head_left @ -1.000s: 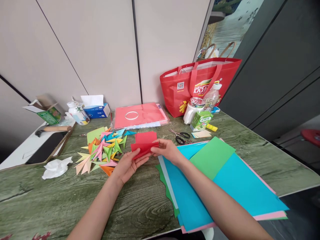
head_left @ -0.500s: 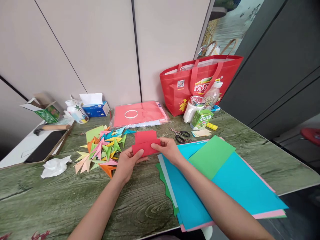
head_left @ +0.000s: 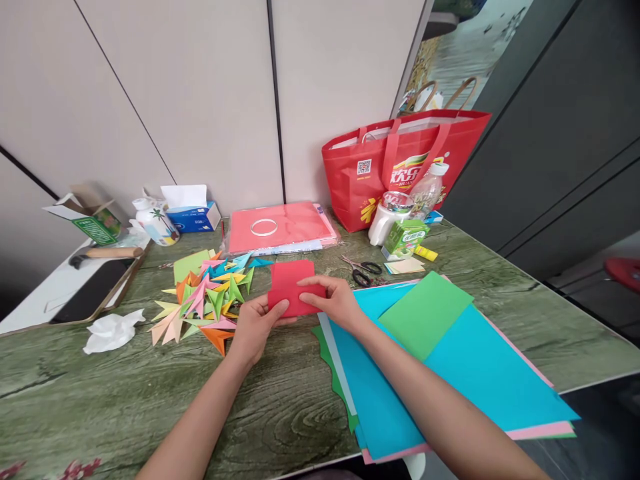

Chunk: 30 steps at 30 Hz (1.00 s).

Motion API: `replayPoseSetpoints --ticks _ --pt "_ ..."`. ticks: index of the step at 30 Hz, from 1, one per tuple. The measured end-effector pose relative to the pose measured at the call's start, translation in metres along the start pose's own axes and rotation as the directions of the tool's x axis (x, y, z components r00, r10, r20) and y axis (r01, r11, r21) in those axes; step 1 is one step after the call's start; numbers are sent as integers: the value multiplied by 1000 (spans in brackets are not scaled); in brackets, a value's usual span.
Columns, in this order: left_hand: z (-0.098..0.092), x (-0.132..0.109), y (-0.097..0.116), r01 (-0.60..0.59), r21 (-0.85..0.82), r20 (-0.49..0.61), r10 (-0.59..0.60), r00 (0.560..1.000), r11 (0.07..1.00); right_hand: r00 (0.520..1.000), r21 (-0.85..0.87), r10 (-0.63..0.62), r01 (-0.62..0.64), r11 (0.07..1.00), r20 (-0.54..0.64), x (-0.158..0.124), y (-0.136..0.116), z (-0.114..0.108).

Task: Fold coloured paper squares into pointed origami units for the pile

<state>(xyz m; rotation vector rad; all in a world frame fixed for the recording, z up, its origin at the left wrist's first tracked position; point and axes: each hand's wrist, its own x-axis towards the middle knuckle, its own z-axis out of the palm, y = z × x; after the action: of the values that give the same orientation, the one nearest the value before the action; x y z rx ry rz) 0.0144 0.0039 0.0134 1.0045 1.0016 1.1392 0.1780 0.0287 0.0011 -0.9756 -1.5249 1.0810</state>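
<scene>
A red sheet of paper (head_left: 295,303) is held a little above the table between my two hands. My left hand (head_left: 257,327) grips its left end, thumb on top and fingers underneath. At the right end my right hand (head_left: 333,301) is closed on the sheet, with thumb and forefinger lying over its face. Just beyond it, more red paper (head_left: 293,269) shows, partly covered by the held sheet. Left of my left hand lies a heap of folded paper pieces (head_left: 205,300) in several colours.
Large coloured sheets (head_left: 465,373) lie under my right forearm, a green sheet (head_left: 427,313) on top. Scissors (head_left: 367,270), a green carton (head_left: 405,239), a white mug (head_left: 385,223) and a red bag (head_left: 360,180) stand or lie beyond. Crumpled tissue (head_left: 114,331) is at left.
The fingers of my right hand have shifted left and now reach over the face of the red sheet. My left hand keeps its grip at the left end.
</scene>
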Motion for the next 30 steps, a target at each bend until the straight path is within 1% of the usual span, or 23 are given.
replayPoseSetpoints --ticks 5,12,16,22,30 --pt "0 -1 0 -43 -20 -12 43 999 999 999 -12 16 -17 1000 -43 -1 1 0" --pt "-2 0 -2 -58 -52 -102 52 993 997 998 -40 15 -18 999 -64 0 0 0" --pt "-1 0 -2 -76 -39 -105 72 992 996 997 -50 15 -18 999 -69 0 0 0" --pt "0 -1 0 -54 -64 -114 47 992 996 997 -47 11 -15 999 -79 -1 -1 1" --pt "1 -1 2 -61 -61 -117 54 992 996 996 -51 14 -18 999 -84 -1 -2 1"
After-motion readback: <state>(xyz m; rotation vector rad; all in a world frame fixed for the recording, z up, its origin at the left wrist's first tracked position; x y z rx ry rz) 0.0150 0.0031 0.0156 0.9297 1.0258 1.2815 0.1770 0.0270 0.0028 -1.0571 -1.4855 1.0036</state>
